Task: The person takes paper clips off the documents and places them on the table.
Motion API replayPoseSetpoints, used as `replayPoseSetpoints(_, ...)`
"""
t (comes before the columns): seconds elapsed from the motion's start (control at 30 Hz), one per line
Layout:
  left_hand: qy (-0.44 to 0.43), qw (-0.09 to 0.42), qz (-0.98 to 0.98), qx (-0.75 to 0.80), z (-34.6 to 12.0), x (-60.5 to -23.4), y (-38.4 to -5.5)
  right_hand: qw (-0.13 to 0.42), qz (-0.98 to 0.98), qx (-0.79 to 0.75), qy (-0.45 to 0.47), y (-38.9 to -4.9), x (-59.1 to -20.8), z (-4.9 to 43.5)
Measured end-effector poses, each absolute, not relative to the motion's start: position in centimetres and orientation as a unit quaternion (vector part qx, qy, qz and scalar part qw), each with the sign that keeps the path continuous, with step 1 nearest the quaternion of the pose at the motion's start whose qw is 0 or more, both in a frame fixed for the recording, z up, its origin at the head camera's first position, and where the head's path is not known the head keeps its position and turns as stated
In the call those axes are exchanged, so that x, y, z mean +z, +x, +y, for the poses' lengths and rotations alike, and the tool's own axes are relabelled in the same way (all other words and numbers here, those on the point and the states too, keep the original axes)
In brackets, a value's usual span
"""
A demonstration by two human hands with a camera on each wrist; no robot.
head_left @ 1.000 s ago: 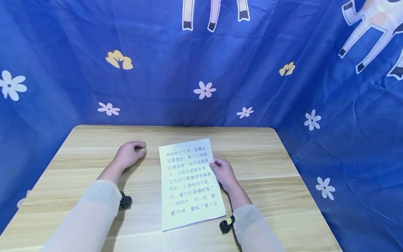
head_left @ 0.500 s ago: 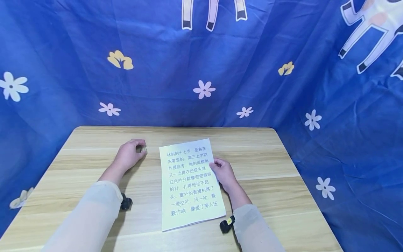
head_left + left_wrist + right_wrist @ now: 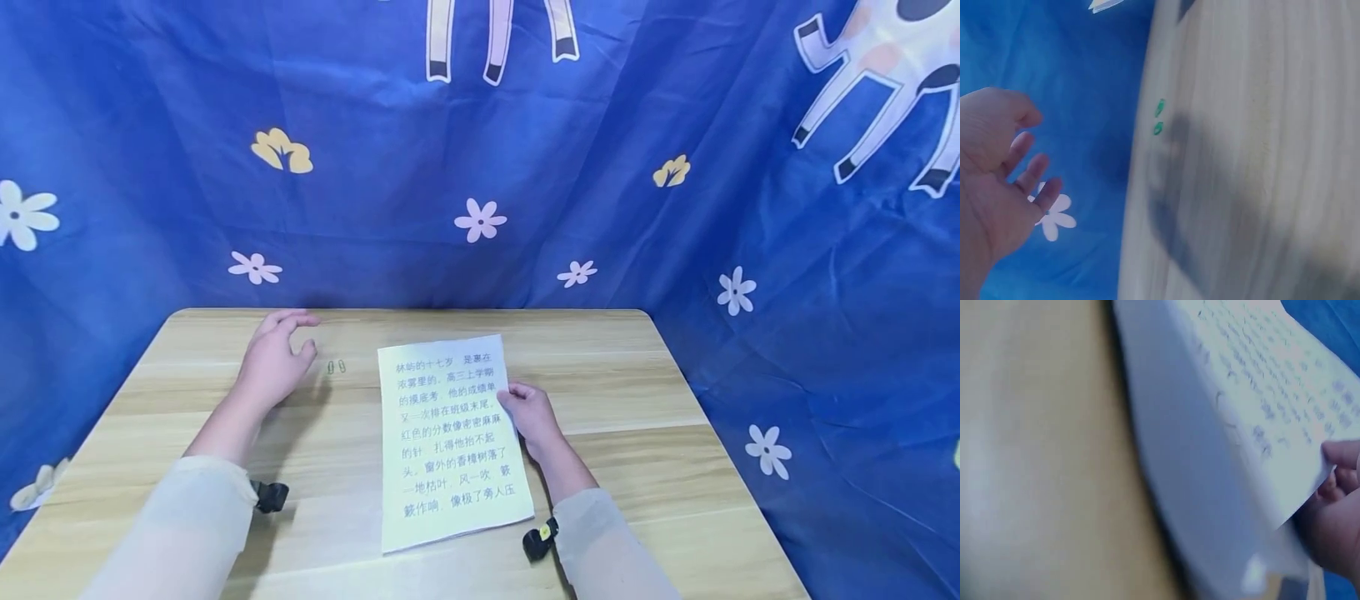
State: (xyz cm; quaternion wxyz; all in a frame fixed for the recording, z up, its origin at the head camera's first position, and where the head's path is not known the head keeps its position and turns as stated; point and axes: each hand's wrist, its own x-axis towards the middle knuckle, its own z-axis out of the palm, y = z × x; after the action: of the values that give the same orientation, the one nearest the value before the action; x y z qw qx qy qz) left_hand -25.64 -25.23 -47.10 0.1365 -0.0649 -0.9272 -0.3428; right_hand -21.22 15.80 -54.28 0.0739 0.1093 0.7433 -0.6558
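Observation:
Two small green paper clips lie side by side on the wooden table; the left wrist view shows the clips too. My left hand hovers just left of them, fingers and thumb spread apart, holding nothing. In the left wrist view the same hand has its fingers loosely bent. Printed sheets of paper slant across the middle of the table. With thumb and fingers my right hand pinches their right edge. Up close, the sheets look lifted, with a white surface beneath the printed one.
A blue curtain with flowers and animal legs stands behind and beside the table. Near the left table edge is a pale object, too indistinct to name. Each wrist wears a small black camera.
My left hand has drawn away to the left and back from the paper clips, its fingers opening. The clips stay on the table. My right hand keeps its pinch on the sheets.

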Motion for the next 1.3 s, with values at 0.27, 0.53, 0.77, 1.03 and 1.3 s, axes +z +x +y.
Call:
replayPoseSetpoints(0.27, -0.075, 0.134, -0.919, -0.364, -24.8, -46.2, -22.7, 0.026, 0.774, -0.614, 0.150, -22.4, -53.2, 15.1)
replayPoseSetpoints(0.53, -0.078, 0.134, -0.918, -0.365, -23.9, -45.8, -21.1, -0.008, 0.843, -0.514, 0.158, -23.1, -52.1, 14.3)
replayPoseSetpoints(0.77, -0.086, 0.145, -0.912, -0.373, -23.4, -46.0, -20.4, -0.020, 0.891, -0.424, 0.163, -23.6, -52.0, 14.2)
replayPoseSetpoints(1.03, -0.090, 0.154, -0.911, -0.371, -23.0, -46.2, -20.0, -0.047, 0.909, -0.382, 0.159, -23.9, -53.2, 14.2)
replayPoseSetpoints(1.3, -0.095, 0.155, -0.910, -0.372, -22.9, -46.4, -19.9, -0.065, 0.908, -0.384, 0.158, -23.8, -53.2, 14.7)
